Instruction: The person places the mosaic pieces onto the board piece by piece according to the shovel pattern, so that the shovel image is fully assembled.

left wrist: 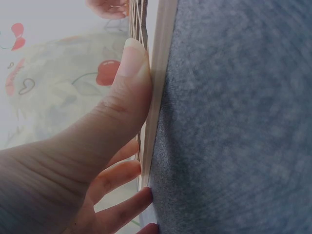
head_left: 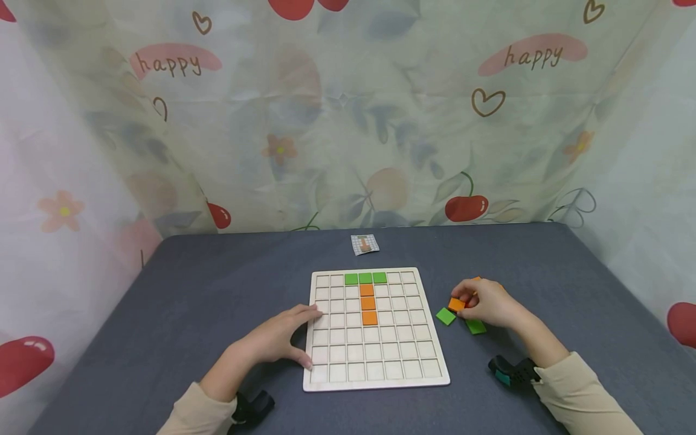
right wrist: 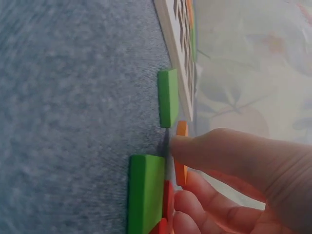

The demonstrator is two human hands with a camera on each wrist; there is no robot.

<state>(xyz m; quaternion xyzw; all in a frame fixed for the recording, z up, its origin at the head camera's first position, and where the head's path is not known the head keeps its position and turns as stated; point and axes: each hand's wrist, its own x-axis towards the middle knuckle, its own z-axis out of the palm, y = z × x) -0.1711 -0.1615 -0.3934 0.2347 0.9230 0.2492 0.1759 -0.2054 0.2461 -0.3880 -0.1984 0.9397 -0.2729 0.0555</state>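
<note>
A white grid board (head_left: 375, 385) lies on the table, with three green tiles (head_left: 365, 278) across its top row and a column of three orange tiles (head_left: 368, 303) below them. My left hand (head_left: 272, 338) rests along the board's left edge, thumb and fingers spread and touching the rim. To the right of the board, my right hand (head_left: 489, 304) pinches an orange tile (right wrist: 181, 173) between thumb and fingers. Loose on the cloth near it are a green tile (head_left: 446, 316) and another green tile (head_left: 475, 327). Red tiles (right wrist: 168, 200) show partly beneath the fingers in the right wrist view.
A small printed card (head_left: 365, 244) lies behind the board, showing a grid with a coloured figure. Dark blue-grey cloth (head_left: 244, 272) covers the table. A patterned curtain (head_left: 337, 121) hangs at the back. Dark devices are strapped at both wrists.
</note>
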